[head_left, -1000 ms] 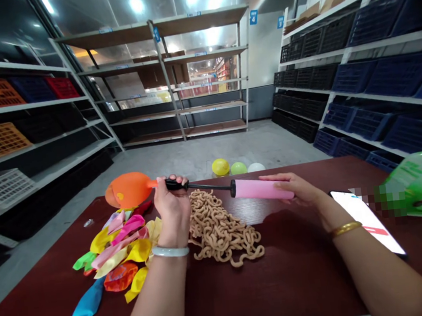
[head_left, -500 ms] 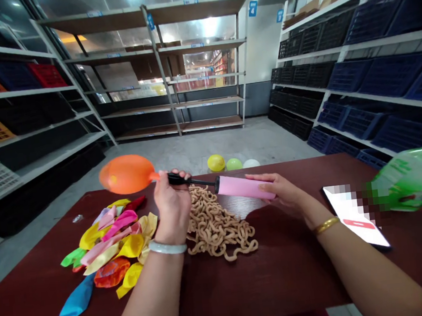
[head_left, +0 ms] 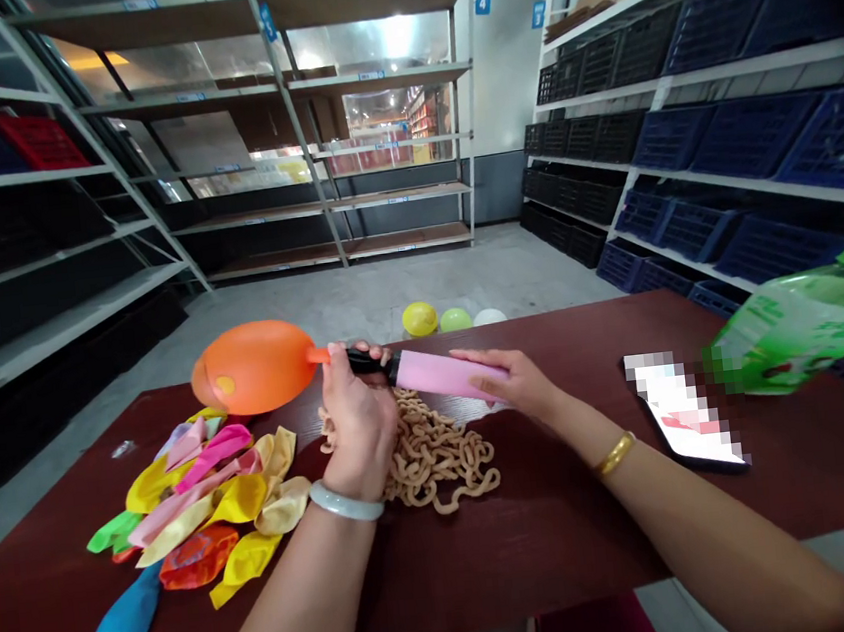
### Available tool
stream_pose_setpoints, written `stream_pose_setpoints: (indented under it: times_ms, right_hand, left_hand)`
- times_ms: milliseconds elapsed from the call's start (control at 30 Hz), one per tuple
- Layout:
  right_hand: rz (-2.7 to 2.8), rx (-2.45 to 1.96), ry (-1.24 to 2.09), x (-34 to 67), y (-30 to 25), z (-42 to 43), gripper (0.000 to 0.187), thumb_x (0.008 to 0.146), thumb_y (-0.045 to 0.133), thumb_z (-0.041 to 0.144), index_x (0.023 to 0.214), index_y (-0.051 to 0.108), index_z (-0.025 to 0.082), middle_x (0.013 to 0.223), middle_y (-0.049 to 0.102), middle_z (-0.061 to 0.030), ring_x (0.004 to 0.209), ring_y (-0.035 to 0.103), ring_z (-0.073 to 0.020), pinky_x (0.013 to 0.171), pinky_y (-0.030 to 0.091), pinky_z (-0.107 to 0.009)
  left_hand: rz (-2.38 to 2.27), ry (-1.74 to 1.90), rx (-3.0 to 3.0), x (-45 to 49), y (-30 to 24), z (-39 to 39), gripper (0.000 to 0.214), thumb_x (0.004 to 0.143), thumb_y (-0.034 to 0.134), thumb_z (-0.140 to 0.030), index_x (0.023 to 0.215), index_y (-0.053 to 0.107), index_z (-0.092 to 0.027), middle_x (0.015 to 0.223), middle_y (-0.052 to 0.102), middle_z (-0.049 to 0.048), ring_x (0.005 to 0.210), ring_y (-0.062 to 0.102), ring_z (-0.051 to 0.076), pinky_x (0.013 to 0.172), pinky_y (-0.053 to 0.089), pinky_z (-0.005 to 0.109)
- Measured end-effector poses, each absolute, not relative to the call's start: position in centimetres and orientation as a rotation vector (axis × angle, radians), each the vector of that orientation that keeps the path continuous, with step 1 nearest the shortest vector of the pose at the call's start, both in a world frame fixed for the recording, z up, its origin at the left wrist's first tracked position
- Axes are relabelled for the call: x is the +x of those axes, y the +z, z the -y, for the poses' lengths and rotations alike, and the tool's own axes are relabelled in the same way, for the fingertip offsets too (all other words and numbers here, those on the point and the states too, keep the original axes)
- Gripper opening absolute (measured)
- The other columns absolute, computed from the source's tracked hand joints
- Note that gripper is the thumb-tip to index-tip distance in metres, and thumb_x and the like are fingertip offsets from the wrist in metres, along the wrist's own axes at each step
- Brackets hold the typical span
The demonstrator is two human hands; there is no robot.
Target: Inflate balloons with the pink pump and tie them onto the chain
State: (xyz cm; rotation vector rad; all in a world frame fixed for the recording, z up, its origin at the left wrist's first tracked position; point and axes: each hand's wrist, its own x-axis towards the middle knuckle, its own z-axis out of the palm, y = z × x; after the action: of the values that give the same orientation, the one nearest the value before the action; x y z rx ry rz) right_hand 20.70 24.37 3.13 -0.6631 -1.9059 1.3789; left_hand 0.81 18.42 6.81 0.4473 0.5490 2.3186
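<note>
from my end i see a pink cylindrical hand pump with a black handle [head_left: 435,375] held level above a dark reddish-brown wooden table [head_left: 568,552], its plunger pushed in so that the black handle sits right by the black collar of the barrel; on the other end of the handle hangs a glossy orange rubber balloon [head_left: 257,366], blown up to a plump egg shape lying sideways, with a small yellow-orange patch low on its outer half and a thin, stretched neck, floating clear over the table's far left part. i have the left hand [head_left: 360,403] closed around the black handle, palm turned up toward me, thumb at the balloon's neck, the wrist in a pale, smooth bangle [head_left: 347,503]. the right hand [head_left: 520,383] grips the outer end of the pink barrel, fingers stretched along its top, the forearm slanting in from the lower right. below the pump i see a heap of tan, curled, worm-like pieces [head_left: 444,459], and left of the left forearm, a loose spread of flat, many-coloured rubber balloons [head_left: 234,497]
</note>
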Motion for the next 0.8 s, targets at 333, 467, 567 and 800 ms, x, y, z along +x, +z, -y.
stream_pose_setpoints:
  times_ms: [333,467,567,800]
  right_hand:
    - [1.882,-0.768,1.570,24.7,3.9,-27.1,0.056,0.077,0.075,0.041,0.130,0.065,0.025,0.107,0.068,-0.0068,0.063,0.049,-0.0091,0.052,0.039,-0.020]
    - [1.825,-0.822,1.572,24.8,3.7,-27.2,0.053,0.073,0.077,0.039,0.122,0.070,0.021,0.098,0.069,-0.0067,0.062,0.049,-0.0097,0.050,0.037,-0.019]
    - [1.847,-0.804,1.530,23.4,3.5,-26.3,0.053,0.074,0.077,0.041,0.122,0.070,0.021,0.105,0.069,-0.0077,0.064,0.052,-0.0108,0.051,0.041,-0.021]
    - [1.937,-0.720,1.474,21.2,3.4,-24.8,0.062,0.075,0.076,0.043,0.132,0.063,0.021,0.112,0.068,-0.0089,0.058,0.050,-0.0083,0.051,0.043,-0.022]
  left_hand:
    - [-0.657,2.448,0.441,-6.8,9.4,-17.0,0.017,0.094,0.049,-0.022,0.078,0.048,-0.018,0.065,0.052,-0.0010,0.057,0.053,0.012,0.058,0.045,0.025]
    - [-0.648,2.467,0.441,-6.2,9.0,-17.5,0.018,0.095,0.047,-0.025,0.078,0.047,-0.019,0.065,0.051,-0.0013,0.057,0.052,0.012,0.057,0.044,0.025]
    - [-0.614,2.402,0.466,-3.2,8.0,-18.1,0.015,0.094,0.051,-0.025,0.081,0.047,-0.019,0.067,0.053,-0.0011,0.060,0.054,0.012,0.061,0.046,0.026]
    - [-0.619,2.286,0.455,1.0,6.6,-18.6,0.021,0.088,0.065,-0.031,0.082,0.048,-0.019,0.069,0.055,-0.0009,0.062,0.055,0.012,0.065,0.048,0.028]
